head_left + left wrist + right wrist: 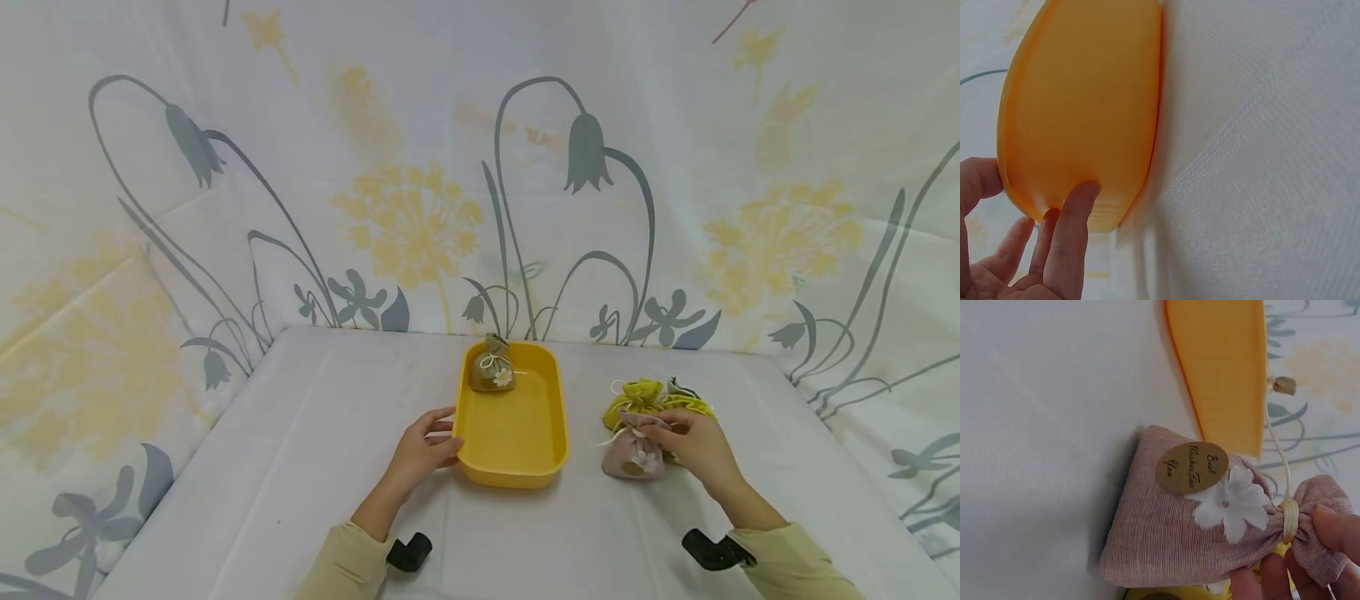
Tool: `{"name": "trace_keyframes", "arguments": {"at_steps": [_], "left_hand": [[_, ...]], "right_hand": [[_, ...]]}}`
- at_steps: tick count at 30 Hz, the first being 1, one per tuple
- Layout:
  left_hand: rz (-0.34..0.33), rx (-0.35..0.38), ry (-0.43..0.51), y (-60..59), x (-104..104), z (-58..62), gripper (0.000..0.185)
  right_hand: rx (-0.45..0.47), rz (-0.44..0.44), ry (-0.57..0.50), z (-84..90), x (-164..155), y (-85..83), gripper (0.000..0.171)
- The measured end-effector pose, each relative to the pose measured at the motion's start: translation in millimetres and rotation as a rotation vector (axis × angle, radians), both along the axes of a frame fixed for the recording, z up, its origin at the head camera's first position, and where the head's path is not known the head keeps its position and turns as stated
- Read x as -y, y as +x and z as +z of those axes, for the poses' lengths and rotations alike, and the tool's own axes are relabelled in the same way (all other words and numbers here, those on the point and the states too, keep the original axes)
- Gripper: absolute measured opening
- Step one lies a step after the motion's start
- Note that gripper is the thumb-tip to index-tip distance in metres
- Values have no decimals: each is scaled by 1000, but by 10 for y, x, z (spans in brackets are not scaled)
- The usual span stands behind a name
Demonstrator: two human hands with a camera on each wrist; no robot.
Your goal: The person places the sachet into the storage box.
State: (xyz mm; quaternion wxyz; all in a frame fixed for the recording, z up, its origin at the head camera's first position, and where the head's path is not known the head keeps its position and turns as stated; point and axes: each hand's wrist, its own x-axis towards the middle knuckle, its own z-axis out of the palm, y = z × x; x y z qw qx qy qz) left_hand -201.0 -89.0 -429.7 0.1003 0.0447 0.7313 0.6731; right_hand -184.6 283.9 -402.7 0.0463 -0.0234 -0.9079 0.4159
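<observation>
My left hand (pixel 423 450) grips the left rim of a yellow plastic tray (pixel 517 479), its thumb at the edge and fingertips against the outer wall (pixel 1085 112). At the tray's far left corner sits a grey-brown drawstring pouch (pixel 491 375) with a white flower. To the tray's right, my right hand (pixel 697 446) pinches the gathered neck of a pink drawstring pouch (pixel 632 460). This pouch (pixel 1166 531) bears a white fabric flower (pixel 1232 503) and a brown oval label (pixel 1191 469); its base is close to the table.
Behind the pink pouch lie a yellow-green pouch (pixel 633 396) and further pouches (pixel 686 402), partly covered by the right hand. The table has a white cloth (pixel 360 400). A flower-printed curtain (pixel 450 125) rises behind it. Each wrist carries a black mount (pixel 408 552).
</observation>
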Motion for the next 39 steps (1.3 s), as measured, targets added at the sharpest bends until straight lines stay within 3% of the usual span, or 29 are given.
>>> {"name": "trace_keyframes", "arguments": {"at_steps": [5, 11, 15, 21, 24, 32, 36, 39], "left_hand": [[5, 8, -14, 43, -12, 76, 54], [11, 15, -16, 34, -13, 70, 53], [8, 14, -3, -18, 0, -22, 53], [9, 20, 2, -116, 20, -209, 54], [6, 15, 4, -95, 16, -164, 54], [9, -4, -22, 66, -14, 106, 53], [11, 6, -24, 57, -14, 97, 52], [10, 7, -11, 1, -6, -2, 53]], "right_hand": [[-25, 15, -84, 8, 31, 11, 38], [-64, 3, -149, 90, 125, 28, 39], [-82, 2, -189, 154, 185, 34, 37], [-96, -5, -149, 254, 264, 33, 37], [-90, 7, -155, 302, 302, 24, 40], [-165, 80, -197, 405, 422, -14, 33], [-155, 97, -207, 443, 501, -54, 34], [-137, 101, -224, 470, 568, -94, 36]]}}
